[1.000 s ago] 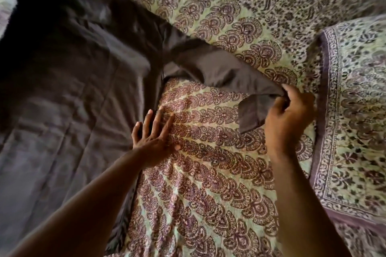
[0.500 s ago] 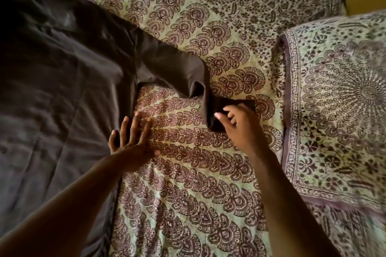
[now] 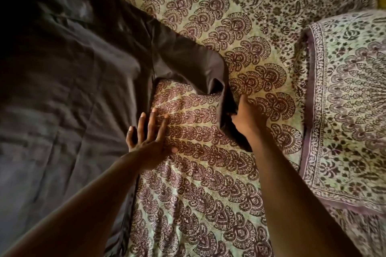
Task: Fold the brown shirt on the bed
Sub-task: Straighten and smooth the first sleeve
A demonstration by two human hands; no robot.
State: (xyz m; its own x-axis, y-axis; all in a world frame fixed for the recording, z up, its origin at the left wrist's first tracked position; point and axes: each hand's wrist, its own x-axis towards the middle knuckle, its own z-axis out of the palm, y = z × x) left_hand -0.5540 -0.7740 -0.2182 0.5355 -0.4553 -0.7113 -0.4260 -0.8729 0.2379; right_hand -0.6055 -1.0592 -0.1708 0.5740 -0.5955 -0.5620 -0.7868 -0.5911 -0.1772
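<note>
The brown shirt [image 3: 69, 94] lies spread flat over the left half of the bed. Its right sleeve [image 3: 188, 58] runs out to the right and bends down at a fold. My left hand [image 3: 149, 137] lies flat with straight, spread fingers, pressing the shirt's side edge against the bedsheet. My right hand [image 3: 243, 118] grips the end of the sleeve, with the dark cuff bunched under its palm; its fingers are mostly hidden by the cloth.
The bed wears a cream sheet [image 3: 208, 194] printed with maroon paisley fans. A pillow [image 3: 346, 115] in matching print lies at the right edge. A floral cloth shows at the top right corner.
My right hand has carried the sleeve end inward and down, from stretched out at the right to folded back near the shirt's body. My left hand has stayed pressing the shirt's edge.
</note>
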